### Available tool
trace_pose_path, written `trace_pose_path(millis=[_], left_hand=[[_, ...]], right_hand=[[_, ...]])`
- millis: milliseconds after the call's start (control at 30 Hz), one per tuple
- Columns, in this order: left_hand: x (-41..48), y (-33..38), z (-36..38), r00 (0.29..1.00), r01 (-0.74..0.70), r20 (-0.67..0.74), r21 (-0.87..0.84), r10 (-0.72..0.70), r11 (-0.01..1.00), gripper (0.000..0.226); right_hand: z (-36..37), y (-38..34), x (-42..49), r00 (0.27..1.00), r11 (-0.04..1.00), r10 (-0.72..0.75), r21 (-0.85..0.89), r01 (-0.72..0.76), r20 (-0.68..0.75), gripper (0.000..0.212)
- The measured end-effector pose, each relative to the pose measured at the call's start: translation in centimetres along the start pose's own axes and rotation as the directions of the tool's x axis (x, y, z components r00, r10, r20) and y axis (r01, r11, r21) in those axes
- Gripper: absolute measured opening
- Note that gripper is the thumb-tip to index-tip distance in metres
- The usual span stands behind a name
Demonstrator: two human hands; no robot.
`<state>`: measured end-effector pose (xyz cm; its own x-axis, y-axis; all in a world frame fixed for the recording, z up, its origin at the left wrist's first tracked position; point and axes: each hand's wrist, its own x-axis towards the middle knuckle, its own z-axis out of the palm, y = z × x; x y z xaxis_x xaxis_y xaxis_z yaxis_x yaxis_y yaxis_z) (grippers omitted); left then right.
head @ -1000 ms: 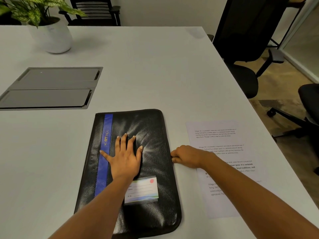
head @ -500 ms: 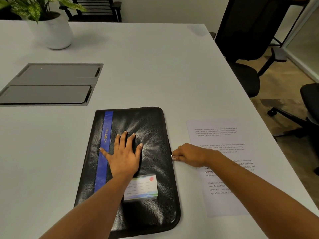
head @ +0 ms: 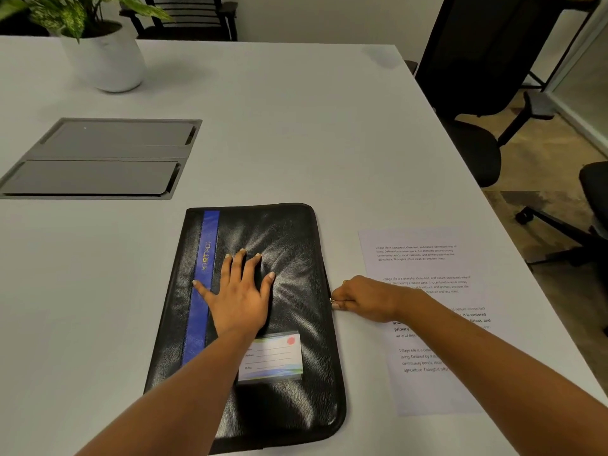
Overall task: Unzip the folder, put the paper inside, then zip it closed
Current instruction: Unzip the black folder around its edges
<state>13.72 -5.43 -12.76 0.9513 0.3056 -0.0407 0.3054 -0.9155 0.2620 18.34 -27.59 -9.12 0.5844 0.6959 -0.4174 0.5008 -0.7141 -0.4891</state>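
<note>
While folder [head: 289, 258] lies pinned, zipper [head: 331, 300] seemingly pinched

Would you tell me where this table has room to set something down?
Free: the stretch beyond the folder, right of the grey panel and plant pot; also left of the folder. Crowded: the strip between folder and paper, where the right hand grips the folder's edge.

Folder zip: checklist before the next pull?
1. Left hand flat on folder, pressing it down: ok.
2. Right hand pinches zipper pull at the folder's right edge: ok.
3. How far the zip is open: cannot tell, seam too thin to read.
4. Paper flat on table, right of the folder, not touching it: ok.
5. Paper free to lift: not ok, right forearm crosses over it.
</note>
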Motion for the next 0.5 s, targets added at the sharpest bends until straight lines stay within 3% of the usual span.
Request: trace_pose_path(millis=[233, 367, 500], left_hand=[[0.0, 0.1, 0.1, 1.000, 0.007, -0.009, -0.011, -0.007, 1.000, 0.047], [0.1, -0.1, 0.1, 1.000, 0.004, -0.013, -0.006, -0.004, 1.000, 0.048], [0.0, 0.0, 0.1, 1.000, -0.001, -0.022, -0.011, 0.000, 1.000, 0.048]], right_hand=[[0.2, -0.4, -0.6, 1.000, 0.997, 0.010, 0.072, -0.011, 0.011, 0.034], [2.4, -1.5, -3.0, 0.992, 0.997, -0.024, 0.072, 0.015, 0.127, 0.027], [4.3, -1.5, -5.0, 0.995, 0.995, -0.036, 0.098, 0.026, 0.098, 0.027]])
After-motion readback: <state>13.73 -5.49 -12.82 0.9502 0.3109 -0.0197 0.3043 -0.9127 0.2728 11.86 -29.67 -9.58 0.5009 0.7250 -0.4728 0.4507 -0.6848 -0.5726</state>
